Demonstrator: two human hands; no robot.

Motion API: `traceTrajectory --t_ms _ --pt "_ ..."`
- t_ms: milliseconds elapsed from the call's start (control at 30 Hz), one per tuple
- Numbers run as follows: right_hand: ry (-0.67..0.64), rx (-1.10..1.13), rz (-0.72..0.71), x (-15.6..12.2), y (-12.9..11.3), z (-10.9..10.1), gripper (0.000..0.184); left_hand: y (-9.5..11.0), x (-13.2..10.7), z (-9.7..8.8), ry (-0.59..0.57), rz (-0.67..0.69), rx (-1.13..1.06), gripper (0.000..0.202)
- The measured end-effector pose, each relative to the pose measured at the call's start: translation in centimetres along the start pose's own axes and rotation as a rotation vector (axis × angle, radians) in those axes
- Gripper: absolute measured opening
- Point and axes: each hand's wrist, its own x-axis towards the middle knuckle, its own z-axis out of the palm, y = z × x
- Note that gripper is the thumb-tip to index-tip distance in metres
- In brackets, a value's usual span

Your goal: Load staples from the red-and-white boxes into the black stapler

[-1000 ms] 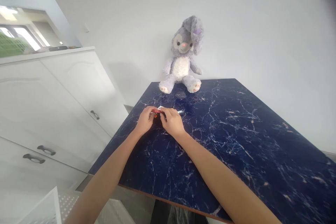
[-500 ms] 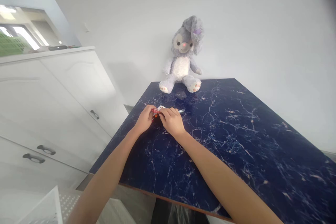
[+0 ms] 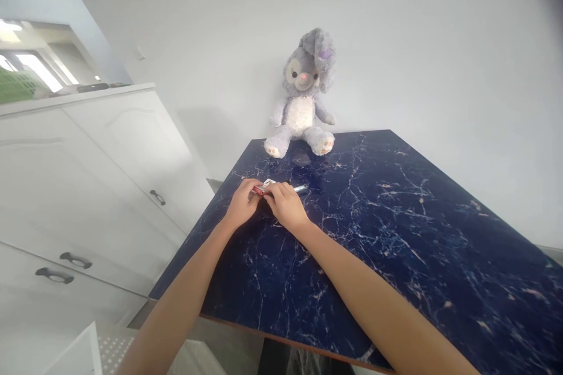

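Note:
Both of my hands meet over a dark blue marbled table (image 3: pixel 396 234). My left hand (image 3: pixel 241 204) and my right hand (image 3: pixel 284 206) together pinch a small red object (image 3: pixel 258 190), short and stick-like. A small white piece (image 3: pixel 268 182) lies just behind it. A silvery pen-like object (image 3: pixel 301 188) pokes out to the right of my right hand, on the tabletop. My fingers hide most of the red object.
A grey-purple plush rabbit (image 3: pixel 302 92) sits at the table's far edge against the white wall. A white cabinet (image 3: pixel 88 152) with dark handles stands to the left. A white perforated thing (image 3: pixel 83 354) shows at the bottom left.
My hands stay together on the red object and barely move. The view has shifted slightly, so everything sits a little to the left.

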Motion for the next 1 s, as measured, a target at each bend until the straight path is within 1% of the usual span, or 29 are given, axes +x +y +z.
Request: traceTrajectory --t_ms 100,300,433,600,667,733,833,933,1000 --pt "0.027 0.035 0.023 0.0 -0.1 -0.3 0.017 0.3 0.0 0.0 0.017 -0.008 -0.003 0.024" --pt "0.124 0.163 0.086 0.0 0.0 -0.5 0.024 1.4 0.0 0.1 0.04 -0.025 -0.023 0.019" --pt "0.135 0.199 0.086 0.1 0.1 -0.4 0.028 1.9 0.0 0.2 0.057 -0.026 -0.016 0.016" --pt "0.122 0.201 0.068 0.0 0.1 -0.2 0.03 1.6 0.1 -0.1 0.05 -0.033 -0.001 0.015" --pt "0.134 0.196 0.086 0.0 0.1 -0.3 0.03 1.2 0.1 -0.3 0.086 -0.064 0.043 0.017" --pt "0.182 0.182 0.143 0.0 0.2 -0.6 0.03 0.4 0.1 -0.6 0.149 -0.117 0.127 0.019" --pt "0.305 0.126 0.278 0.1 1.0 -1.0 0.027 -1.0 -0.1 -1.1 0.218 -0.203 0.289 0.022" --pt "0.403 0.045 0.427 0.1 2.6 -1.2 0.027 -2.4 -0.3 -1.4 0.241 -0.27 0.407 0.024" --pt "0.427 0.01 0.53 0.0 3.7 -1.0 0.028 -3.0 -0.5 -1.4 0.212 -0.302 0.441 0.027"
